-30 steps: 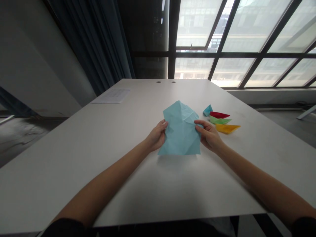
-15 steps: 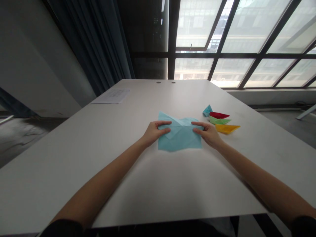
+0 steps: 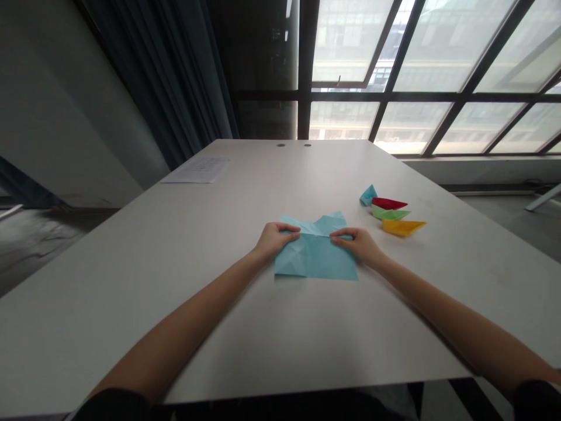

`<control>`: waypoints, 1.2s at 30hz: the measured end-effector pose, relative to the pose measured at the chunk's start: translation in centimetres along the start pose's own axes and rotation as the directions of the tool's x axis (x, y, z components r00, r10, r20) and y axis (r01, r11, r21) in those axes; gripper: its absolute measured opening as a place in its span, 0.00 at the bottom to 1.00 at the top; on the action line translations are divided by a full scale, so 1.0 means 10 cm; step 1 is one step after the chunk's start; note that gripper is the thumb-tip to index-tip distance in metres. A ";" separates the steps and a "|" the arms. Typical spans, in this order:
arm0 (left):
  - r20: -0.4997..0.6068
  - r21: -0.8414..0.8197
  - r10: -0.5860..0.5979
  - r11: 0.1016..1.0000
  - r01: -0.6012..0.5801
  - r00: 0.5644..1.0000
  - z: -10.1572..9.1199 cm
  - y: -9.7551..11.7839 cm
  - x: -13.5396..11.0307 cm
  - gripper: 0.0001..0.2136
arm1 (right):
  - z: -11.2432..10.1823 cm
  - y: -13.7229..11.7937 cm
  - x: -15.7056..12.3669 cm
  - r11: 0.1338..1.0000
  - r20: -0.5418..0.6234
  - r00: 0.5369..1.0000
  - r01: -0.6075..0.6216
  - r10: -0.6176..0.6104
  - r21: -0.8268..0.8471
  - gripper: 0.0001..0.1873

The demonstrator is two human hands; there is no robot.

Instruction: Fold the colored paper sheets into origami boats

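Observation:
A creased sheet of light blue paper (image 3: pixel 318 260) is between my two hands, low over the white table (image 3: pixel 245 351) or touching it. My left hand (image 3: pixel 277 238) pinches it on the left side, thumb below and fingers above. On the right side, my right hand (image 3: pixel 356 241) pinches the same raised crease that runs across the sheet. The upper part of the paper stands up unevenly behind the fingers, while the lower part spreads toward me. Fold lines show on its surface.
Right of my hands lie a folded blue paper piece (image 3: pixel 369 195) and paper boats in red (image 3: pixel 388 204), green (image 3: pixel 390 214) and yellow (image 3: pixel 403 227). Printed white sheets (image 3: pixel 197 169) rest near the table's left edge. Windows and a dark curtain (image 3: pixel 175 76) stand beyond.
Both hands have come slightly nearer to me and closer together, with the blue paper. A ridge now stands along its crease, and its lower part lies flatter.

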State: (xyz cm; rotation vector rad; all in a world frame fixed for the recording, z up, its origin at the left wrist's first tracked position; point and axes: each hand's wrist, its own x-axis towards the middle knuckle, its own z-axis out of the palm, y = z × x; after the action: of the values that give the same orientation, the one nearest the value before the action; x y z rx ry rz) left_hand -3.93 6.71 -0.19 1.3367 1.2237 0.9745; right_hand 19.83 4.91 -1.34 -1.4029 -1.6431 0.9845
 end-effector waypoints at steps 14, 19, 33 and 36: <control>0.183 -0.244 -0.011 0.968 0.057 0.983 -0.15 0.07 0.05 0.19 | -0.12 -0.04 0.01 0.959 -0.051 0.995 -0.066 0.084 0.277 0.17; 0.150 0.074 0.122 0.988 -0.134 0.981 -0.25 0.08 0.08 0.18 | -0.11 -0.04 0.00 0.959 -0.038 0.996 -0.062 0.075 0.277 0.17; 0.393 0.599 0.480 0.513 -0.614 0.784 -0.06 0.18 -0.04 0.08 | 0.07 -0.10 -0.08 0.979 0.005 1.000 0.013 -0.014 0.201 0.15; 0.396 0.568 0.493 0.532 -0.628 0.775 -0.06 0.20 -0.07 0.08 | 0.07 -0.12 -0.08 0.977 -0.003 1.000 0.014 -0.014 0.212 0.15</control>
State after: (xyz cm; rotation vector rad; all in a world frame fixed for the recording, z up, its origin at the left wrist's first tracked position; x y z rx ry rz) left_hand -4.30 6.22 1.92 2.4860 1.0314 0.8066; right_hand 18.81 3.90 -0.63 -1.2468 -1.4965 1.1151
